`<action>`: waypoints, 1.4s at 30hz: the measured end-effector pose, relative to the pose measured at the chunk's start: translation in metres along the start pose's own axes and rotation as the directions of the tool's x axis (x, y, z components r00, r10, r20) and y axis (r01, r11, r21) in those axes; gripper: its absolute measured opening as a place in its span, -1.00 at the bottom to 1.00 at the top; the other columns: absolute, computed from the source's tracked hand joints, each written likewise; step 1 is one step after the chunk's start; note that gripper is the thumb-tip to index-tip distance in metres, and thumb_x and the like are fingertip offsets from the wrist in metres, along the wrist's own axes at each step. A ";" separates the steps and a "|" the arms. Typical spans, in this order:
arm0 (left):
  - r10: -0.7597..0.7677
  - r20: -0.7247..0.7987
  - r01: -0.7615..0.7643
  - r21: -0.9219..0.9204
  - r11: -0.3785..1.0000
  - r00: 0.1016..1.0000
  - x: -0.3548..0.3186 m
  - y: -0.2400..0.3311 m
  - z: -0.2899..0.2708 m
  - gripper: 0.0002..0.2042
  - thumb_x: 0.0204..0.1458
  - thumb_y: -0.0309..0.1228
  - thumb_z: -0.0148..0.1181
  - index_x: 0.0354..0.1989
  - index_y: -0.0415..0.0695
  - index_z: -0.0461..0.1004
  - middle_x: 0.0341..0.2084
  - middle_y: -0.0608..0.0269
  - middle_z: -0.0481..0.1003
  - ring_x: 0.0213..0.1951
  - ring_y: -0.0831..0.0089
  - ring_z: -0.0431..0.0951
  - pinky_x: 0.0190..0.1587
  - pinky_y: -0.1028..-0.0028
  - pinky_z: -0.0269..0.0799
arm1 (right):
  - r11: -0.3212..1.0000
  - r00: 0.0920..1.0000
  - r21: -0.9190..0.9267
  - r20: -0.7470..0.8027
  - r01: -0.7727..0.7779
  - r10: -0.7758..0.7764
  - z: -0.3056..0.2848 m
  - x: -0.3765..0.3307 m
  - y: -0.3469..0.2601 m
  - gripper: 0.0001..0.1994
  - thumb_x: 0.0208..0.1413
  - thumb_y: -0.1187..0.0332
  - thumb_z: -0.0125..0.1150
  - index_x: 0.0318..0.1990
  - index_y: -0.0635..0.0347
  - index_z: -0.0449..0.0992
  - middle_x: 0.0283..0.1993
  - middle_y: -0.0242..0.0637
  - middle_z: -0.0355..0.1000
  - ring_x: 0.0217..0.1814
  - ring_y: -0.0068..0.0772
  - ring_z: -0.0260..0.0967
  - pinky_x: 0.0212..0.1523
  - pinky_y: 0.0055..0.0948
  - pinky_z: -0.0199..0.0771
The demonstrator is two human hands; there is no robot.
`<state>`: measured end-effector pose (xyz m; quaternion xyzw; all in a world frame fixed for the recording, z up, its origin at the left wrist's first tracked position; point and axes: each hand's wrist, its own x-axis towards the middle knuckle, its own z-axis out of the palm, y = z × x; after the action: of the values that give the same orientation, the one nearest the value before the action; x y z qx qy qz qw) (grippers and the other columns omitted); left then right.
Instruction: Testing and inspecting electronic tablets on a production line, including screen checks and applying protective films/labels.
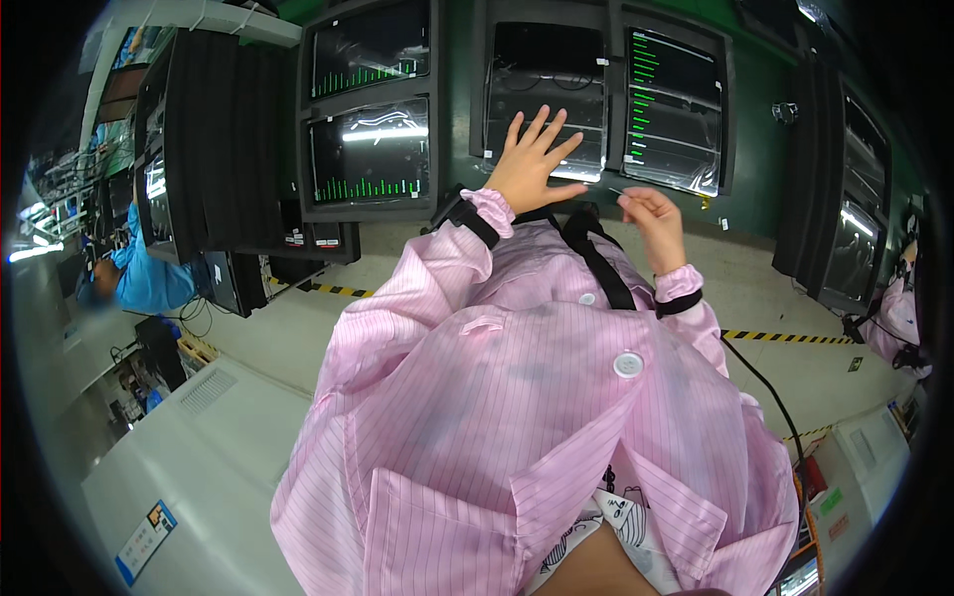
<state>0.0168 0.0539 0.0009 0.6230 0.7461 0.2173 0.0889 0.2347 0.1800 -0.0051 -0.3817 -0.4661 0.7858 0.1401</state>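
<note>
the dark panel lies in a black tray on the green surface. the left hand is spread wide over its near part; whether it presses, i cannot tell. the right hand is near the panel's near right corner, thumb and forefinger closed narrowly on a small thin thing, its kind unclear. beyond a narrow tray wall is the second panel, with green bars. a bare strip separates the left tray; at right, wider bare surface reaches the stacked trays.
</note>
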 end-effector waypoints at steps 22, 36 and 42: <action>0.100 0.018 -0.101 0.094 0.990 0.995 -0.006 -0.016 0.020 -0.28 -0.18 -0.28 0.39 0.26 0.07 0.28 0.32 0.06 0.11 0.39 -0.04 -0.07 0.31 -0.23 -0.28 | 0.956 0.961 0.274 -0.221 -0.103 0.167 0.067 0.000 0.034 -0.89 0.12 0.51 0.21 -0.23 0.36 0.50 -0.29 -0.23 0.49 -0.25 -0.37 0.52 -0.18 -0.48 0.57; 0.093 0.019 -0.094 0.058 0.994 0.995 -0.007 -0.016 0.019 -0.30 -0.16 -0.29 0.38 0.26 0.06 0.28 0.33 0.06 0.10 0.39 -0.05 -0.08 0.32 -0.22 -0.30 | 0.899 0.968 0.425 -0.159 -0.109 0.192 0.067 -0.001 0.043 -0.89 0.15 0.49 0.18 -0.21 0.32 0.50 -0.27 -0.25 0.49 -0.24 -0.42 0.49 -0.16 -0.52 0.51; 0.095 0.011 -0.095 0.050 0.994 0.995 -0.006 -0.016 0.019 -0.29 -0.18 -0.31 0.39 0.25 0.06 0.29 0.33 0.06 0.10 0.39 -0.05 -0.08 0.32 -0.22 -0.30 | 0.904 0.976 0.418 -0.145 -0.086 0.160 0.059 0.001 0.050 -0.90 0.15 0.49 0.18 -0.21 0.31 0.50 -0.26 -0.27 0.49 -0.21 -0.43 0.48 -0.16 -0.54 0.50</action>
<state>0.0116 0.0497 -0.0238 0.6607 0.7206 0.1997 0.0660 0.1974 0.1175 -0.0317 -0.4403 -0.2520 0.8364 0.2075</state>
